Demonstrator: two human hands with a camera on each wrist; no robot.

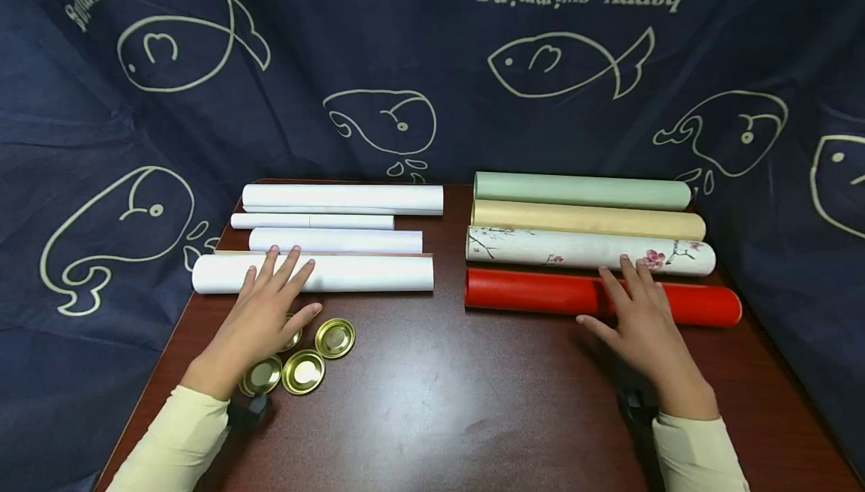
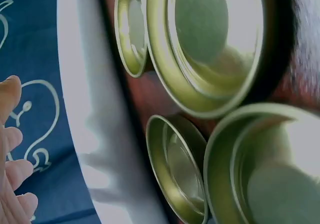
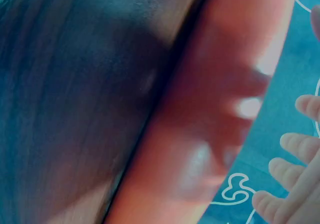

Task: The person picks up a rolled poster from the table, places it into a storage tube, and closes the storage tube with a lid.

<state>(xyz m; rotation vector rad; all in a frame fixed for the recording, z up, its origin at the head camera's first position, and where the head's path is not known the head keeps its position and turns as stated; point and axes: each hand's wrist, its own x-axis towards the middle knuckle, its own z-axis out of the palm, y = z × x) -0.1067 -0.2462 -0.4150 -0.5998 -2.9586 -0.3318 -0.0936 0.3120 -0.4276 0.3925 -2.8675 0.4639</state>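
Observation:
In the head view my left hand (image 1: pixel 260 319) hovers with fingers spread, its fingertips over the nearest white tube (image 1: pixel 372 274). Several shallow, round gold metal lids (image 1: pixel 304 372) lie under and beside its palm, one partly hidden by the hand. The left wrist view shows those lids (image 2: pixel 205 29) large, with the fingers (image 2: pixel 17 171) at the left edge. My right hand (image 1: pixel 642 327), also spread and holding nothing, is above the red tube (image 1: pixel 534 293), fingertips overlapping the white tube with pink blossoms (image 1: pixel 588 252). In the right wrist view the red tube (image 3: pixel 200 114) runs diagonally beside the fingers.
Behind the near white tube lie more white rolls (image 1: pixel 338 240) of differing length and thickness. At the back right are a beige tube (image 1: pixel 581 219) and a pale green tube (image 1: pixel 574 190). A dark blue cloth (image 1: pixel 378 41) with fish drawings hangs behind the brown table (image 1: pixel 432 402).

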